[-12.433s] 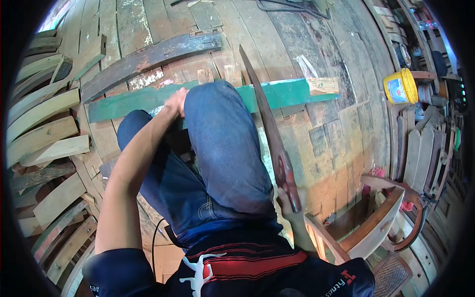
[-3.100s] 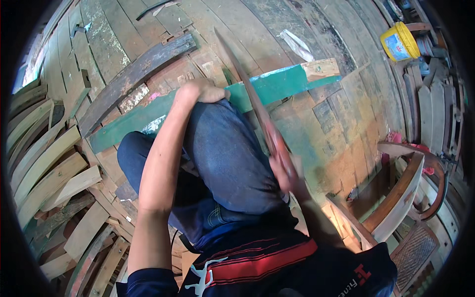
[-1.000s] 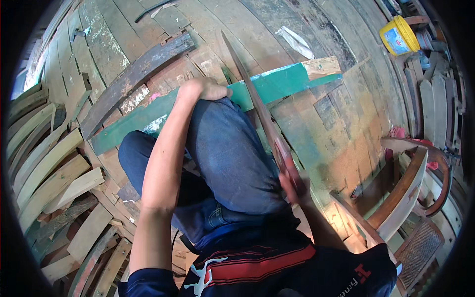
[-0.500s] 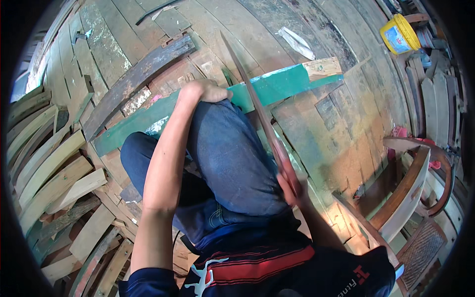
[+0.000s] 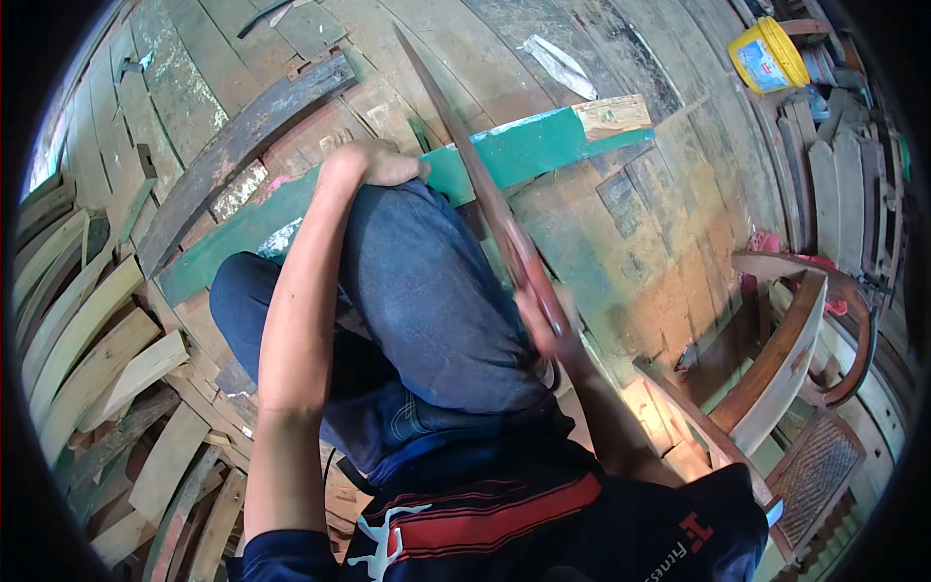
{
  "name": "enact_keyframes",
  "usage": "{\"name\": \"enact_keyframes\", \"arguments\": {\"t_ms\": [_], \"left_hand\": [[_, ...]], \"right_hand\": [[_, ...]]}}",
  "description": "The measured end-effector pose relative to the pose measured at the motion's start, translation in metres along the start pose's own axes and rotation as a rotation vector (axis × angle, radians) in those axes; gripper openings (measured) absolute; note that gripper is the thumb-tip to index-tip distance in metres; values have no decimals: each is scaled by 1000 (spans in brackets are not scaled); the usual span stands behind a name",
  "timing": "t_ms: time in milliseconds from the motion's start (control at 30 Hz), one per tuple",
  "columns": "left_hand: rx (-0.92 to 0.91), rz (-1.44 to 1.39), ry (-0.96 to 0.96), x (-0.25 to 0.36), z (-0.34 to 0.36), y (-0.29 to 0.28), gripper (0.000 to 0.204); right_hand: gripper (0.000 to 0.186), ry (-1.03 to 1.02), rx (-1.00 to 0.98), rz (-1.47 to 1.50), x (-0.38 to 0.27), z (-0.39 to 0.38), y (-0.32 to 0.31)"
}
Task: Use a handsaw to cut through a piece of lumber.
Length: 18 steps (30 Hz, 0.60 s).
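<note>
A long green-painted board (image 5: 529, 145) with a bare wood patch at its right end lies slantwise on the floor, ahead of my bent knee. My left hand (image 5: 388, 163) presses on the board beside the knee, its fingers closed at the board and partly hidden. In my right hand (image 5: 545, 315), blurred by motion, is the reddish handle of a handsaw (image 5: 464, 145). The saw's long, tapering blade crosses over the board just right of my left hand, its tip pointing away from me. The cutting edge's contact with the board cannot be made out.
A dark curved plank (image 5: 247, 141) lies beyond the board's left part. Stacked curved wood pieces (image 5: 107, 359) fill the left side. A wooden chair frame (image 5: 766, 359) stands at right, and a yellow bucket (image 5: 768, 55) at far right. A whitish scrap (image 5: 560, 66) lies beyond the board.
My right hand and the saw have moved forward, away from my body. My left hand stays on the green board. The whole view has shifted slightly.
</note>
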<state>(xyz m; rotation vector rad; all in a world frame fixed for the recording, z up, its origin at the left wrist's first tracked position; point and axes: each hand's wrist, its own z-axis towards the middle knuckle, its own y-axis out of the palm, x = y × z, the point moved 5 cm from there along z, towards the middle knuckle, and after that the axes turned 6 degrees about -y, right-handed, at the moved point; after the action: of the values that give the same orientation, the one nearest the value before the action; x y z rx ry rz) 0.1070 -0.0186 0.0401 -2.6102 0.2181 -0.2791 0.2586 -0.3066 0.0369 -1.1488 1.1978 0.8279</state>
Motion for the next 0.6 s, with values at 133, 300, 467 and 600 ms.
{"name": "enact_keyframes", "arguments": {"t_ms": [133,300,467,600], "left_hand": [[-111,-47,-16,-2,-5,4,77],[10,-38,-41,-17,8,10,68],[-40,-24,-46,-3,-10,-1,67],[-92,-47,-9,-6,-1,4,73]], "right_hand": [[26,82,-13,137,7,73,25],[54,-215,-146,-445,-57,-56,-12],[27,251,-70,68,-24,1,1],[16,30,-48,109,27,60,24]]}}
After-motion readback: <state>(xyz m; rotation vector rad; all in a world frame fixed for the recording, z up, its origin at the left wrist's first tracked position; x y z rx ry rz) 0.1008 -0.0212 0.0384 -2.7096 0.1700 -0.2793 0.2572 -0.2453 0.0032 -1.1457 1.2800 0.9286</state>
